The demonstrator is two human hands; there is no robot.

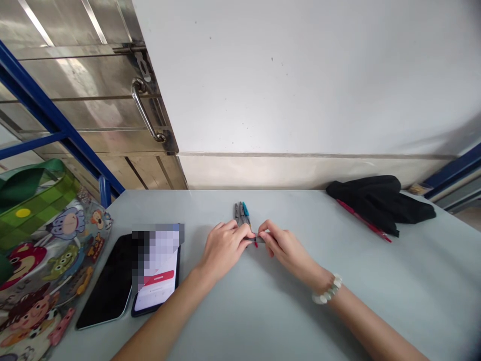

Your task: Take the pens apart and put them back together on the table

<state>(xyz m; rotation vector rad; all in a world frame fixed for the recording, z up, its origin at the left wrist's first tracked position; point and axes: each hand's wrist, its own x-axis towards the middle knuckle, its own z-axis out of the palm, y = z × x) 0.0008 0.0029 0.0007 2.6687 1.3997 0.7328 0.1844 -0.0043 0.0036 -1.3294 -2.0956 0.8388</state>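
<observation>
Both hands meet over the middle of the table around a slim grey pen [257,239] held sideways. My left hand [225,243] pinches its left part, and my right hand [280,245] pinches the right end. The fingers cover most of the pen, so whether its cap is on cannot be made out. Just beyond the hands lie several pens side by side: grey pens [239,211] and a blue-capped pen [246,209], their near ends partly hidden by my left hand. A small red tip [256,244] shows just under the held pen.
On the left of the grey table [240,321] lie a dark tablet-like device [107,286] and a lit phone [160,281], beside a cartoon-print bag [56,250]. A black cloth item [379,203] with a red strip sits at the back right. A white wall [300,75] stands behind.
</observation>
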